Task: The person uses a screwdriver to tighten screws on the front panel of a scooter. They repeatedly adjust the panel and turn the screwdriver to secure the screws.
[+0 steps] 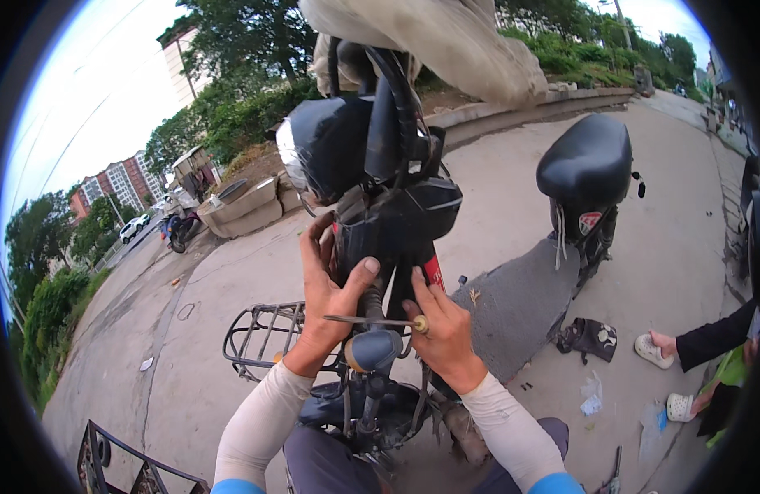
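Observation:
An electric scooter's front end stands before me, with a black headlight housing (334,152) and a black plastic cover (400,218) below it. My left hand (330,288) grips the lower left of this cover, fingers curled behind it and thumb in front. At the cover's lower right, my right hand (443,333) has its forefinger raised against a red-marked part (433,272). Between its curled fingers it holds a thin metal rod (367,320) with a yellowish end, possibly a screwdriver, pointing left. Just under the rod sits a small grey and orange lamp (371,350).
A wire basket (260,337) is on the left. The grey footboard (511,300) and black seat (590,156) extend right. A dark bag (590,337) lies on the concrete near another person's white clogs (653,351). A pale cloth cover (446,41) hangs overhead.

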Motion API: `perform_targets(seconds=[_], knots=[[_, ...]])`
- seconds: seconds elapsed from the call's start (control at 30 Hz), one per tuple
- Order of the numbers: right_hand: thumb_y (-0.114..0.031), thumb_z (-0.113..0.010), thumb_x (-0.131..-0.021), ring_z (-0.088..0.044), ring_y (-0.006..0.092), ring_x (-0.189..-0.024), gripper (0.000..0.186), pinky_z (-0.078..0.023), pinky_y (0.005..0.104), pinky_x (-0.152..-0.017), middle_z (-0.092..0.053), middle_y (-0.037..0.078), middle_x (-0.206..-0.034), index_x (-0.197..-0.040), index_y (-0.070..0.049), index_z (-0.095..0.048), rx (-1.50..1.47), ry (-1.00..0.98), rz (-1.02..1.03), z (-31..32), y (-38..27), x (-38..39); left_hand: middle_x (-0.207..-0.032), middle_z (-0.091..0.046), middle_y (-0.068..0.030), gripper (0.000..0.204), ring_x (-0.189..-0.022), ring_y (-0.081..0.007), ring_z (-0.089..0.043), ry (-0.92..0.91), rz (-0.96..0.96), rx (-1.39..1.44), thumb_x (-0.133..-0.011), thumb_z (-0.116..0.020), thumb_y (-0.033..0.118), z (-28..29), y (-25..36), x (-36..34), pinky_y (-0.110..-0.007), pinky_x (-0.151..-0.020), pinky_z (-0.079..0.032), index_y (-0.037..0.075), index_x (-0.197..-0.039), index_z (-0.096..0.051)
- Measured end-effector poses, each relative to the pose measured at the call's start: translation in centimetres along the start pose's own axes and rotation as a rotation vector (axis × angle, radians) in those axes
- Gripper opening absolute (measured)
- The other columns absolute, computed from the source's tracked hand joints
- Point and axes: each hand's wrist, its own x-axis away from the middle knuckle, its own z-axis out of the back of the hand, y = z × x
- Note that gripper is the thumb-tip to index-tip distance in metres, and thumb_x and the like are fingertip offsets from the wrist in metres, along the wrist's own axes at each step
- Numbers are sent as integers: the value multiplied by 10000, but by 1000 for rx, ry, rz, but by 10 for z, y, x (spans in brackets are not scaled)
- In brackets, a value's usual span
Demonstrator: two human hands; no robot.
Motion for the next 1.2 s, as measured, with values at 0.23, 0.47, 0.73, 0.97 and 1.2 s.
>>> perform_targets(seconds=[0.23,0.47,0.73,0.97,1.2], knots=[[22,-780,-882,-670,378,-705,587,-523,464,-584,-634,159,-876,-1448,78,-633,-42,-53,22,0,-4,-13,-1583,-427,-270,926,-1482,-329,-474,6,18,-27,-971,-818,291,-1,-3,1,-436,-1257,-389,-23,-1632,-251],[41,-754,-896,-662,375,-682,568,-523,462,-587,-633,154,-867,-1456,33,-660,38,20,-34,-2,-7,-7,-1565,-445,-271,963,-1451,-324,-506,-6,80,-106,-943,-856,288,2,9,-1,-441,-1239,-416,1,-1631,-246],[62,-760,-886,-650,381,-664,567,-511,474,-589,-610,168,-847,-1443,82,-653,-5,10,16,-11,0,-9,-1490,-505,-245,1027,-1378,-306,-568,-75,5,-161,-916,-877,234,2,3,2,-436,-1190,-471,-13,-1642,-193],[9,-775,-902,-672,359,-683,574,-519,460,-582,-636,136,-868,-1465,18,-658,-13,-16,-31,0,0,-10,-1388,-546,-266,784,-1236,-469,-612,59,-346,-752,-832,-930,269,15,14,-6,-495,-1047,-522,-44,-1432,-536],[29,-788,-885,-674,384,-697,586,-534,454,-610,-663,174,-880,-1460,16,-673,17,16,-52,-4,3,-4,-1313,-610,-223,893,-1247,-438,-612,211,-795,-1061,-728,-961,531,-24,87,-71,-560,-1106,-441,-22,-1332,-607]])
